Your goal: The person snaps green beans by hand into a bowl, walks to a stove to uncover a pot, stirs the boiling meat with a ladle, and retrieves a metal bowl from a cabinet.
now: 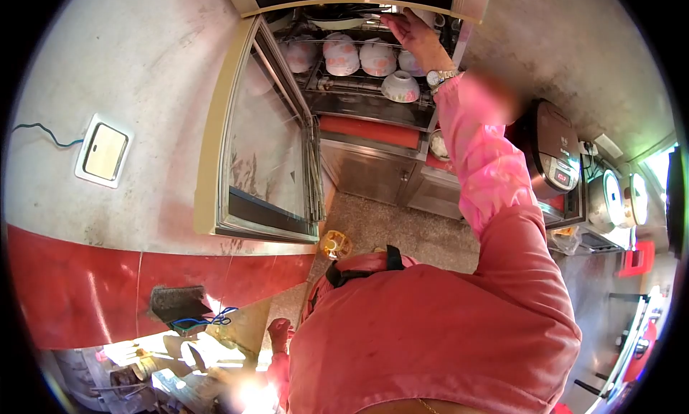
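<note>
Low at my side, my left hand (280, 333) is too small to read; I cannot tell its grip. Past the open glass door (265, 141), my right hand (410, 32) reaches high into the cabinet (373, 107), fingers partly curled, any hold unclear, above the white patterned bowls (377, 57).

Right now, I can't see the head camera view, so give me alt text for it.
The person's right hand reaches into the upper part of an open cabinet, near white bowls; whether it grips anything is unclear. The left hand is low beside the body. The cabinet's glass door stands open at left, and a rice cooker sits at right.
</note>
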`<state>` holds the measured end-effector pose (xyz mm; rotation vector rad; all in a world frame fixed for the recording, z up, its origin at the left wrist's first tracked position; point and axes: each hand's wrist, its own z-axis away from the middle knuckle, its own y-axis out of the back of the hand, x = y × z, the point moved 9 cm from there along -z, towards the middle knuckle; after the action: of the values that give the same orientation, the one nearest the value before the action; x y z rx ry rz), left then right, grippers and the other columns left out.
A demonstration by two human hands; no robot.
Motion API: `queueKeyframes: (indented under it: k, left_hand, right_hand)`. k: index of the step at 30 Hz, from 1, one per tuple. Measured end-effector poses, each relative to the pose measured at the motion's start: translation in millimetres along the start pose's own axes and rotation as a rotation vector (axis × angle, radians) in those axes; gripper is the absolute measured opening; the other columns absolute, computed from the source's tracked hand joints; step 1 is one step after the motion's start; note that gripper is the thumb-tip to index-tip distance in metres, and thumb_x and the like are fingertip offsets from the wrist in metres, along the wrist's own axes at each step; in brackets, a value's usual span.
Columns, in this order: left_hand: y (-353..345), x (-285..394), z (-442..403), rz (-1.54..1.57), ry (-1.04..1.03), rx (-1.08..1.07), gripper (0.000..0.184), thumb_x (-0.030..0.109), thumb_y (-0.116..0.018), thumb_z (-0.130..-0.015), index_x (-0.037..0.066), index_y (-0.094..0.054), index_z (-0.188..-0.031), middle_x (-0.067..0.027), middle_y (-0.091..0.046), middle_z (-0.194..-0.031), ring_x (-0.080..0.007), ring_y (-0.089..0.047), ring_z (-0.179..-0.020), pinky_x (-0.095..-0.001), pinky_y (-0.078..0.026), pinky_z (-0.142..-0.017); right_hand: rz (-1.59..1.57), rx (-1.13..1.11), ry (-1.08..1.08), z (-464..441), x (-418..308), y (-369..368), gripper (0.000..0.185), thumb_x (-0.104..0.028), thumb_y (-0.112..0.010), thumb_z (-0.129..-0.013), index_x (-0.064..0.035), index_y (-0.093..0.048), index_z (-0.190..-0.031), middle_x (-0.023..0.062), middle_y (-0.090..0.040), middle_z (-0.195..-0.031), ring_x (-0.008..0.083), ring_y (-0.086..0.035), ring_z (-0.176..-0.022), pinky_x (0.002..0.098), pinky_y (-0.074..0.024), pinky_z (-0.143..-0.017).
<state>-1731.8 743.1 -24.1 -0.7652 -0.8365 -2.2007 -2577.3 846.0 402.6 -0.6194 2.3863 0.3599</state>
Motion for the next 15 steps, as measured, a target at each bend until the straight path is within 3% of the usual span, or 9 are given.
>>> queueKeyframes:
  k: [4,6,8,11,15]
  left_hand:
    - [-5,1,-5,-0.03,-0.021,-0.008,0.018,0.016,-0.065,-0.078,0.003,-0.062,-0.09,-0.0115,-0.064,-0.073,-0.0173,-0.061,-0.053,-0.0281,-0.049,-0.047]
    - [-6,-13,-18,-0.04,-0.036,-0.013,0.018,0.016,-0.065,-0.078,0.003,-0.062,-0.089,-0.0113,-0.064,-0.073,-0.0172,-0.061,-0.055,-0.0284,-0.049,-0.048]
    - [-7,-22,-26,-0.051,-0.047,-0.008,0.018,0.016,-0.065,-0.078,0.002,-0.062,-0.089,-0.011,-0.064,-0.072,-0.0172,-0.062,-0.058,-0.0286,-0.05,-0.049]
    - [-14,-13,-26,0.01,-0.225,-0.044,0.015,0.013,-0.064,-0.078,0.002,-0.062,-0.088,-0.0105,-0.064,-0.072,-0.0173,-0.063,-0.06,-0.029,-0.051,-0.05]
    - [-23,-18,-30,-0.025,-0.117,-0.062,0.013,0.011,-0.064,-0.078,0.001,-0.063,-0.087,-0.009,-0.063,-0.07,-0.0169,-0.062,-0.06,-0.0295,-0.05,-0.049]
  right_hand:
    - [-0.043,-0.08,-0.053,3,-5,-9,0.037,-0.018,-0.051,-0.094,0.012,-0.044,-0.114,0.0147,-0.065,-0.107,0.0215,-0.063,-0.1,0.0246,-0.0527,-0.082]
    - [-0.224,-0.04,-0.178,9,-11,-10,0.033,-0.015,-0.046,-0.095,0.013,-0.042,-0.113,0.0196,-0.063,-0.108,0.027,-0.062,-0.101,0.0257,-0.0528,-0.085]
    - [-0.718,0.097,-0.47,17,-10,-20,0.03,-0.011,-0.037,-0.098,0.0136,-0.04,-0.115,0.027,-0.058,-0.111,0.0359,-0.059,-0.104,0.0285,-0.0528,-0.089]
    - [-0.653,0.271,-0.534,26,-23,-21,0.029,-0.011,-0.04,-0.096,0.0127,-0.043,-0.113,0.0276,-0.06,-0.105,0.0356,-0.061,-0.101,0.029,-0.0543,-0.086]
    - [-0.726,0.364,-0.57,40,-41,-24,0.029,-0.01,-0.042,-0.095,0.0143,-0.042,-0.112,0.0291,-0.059,-0.106,0.036,-0.061,-0.101,0.0304,-0.0549,-0.084]
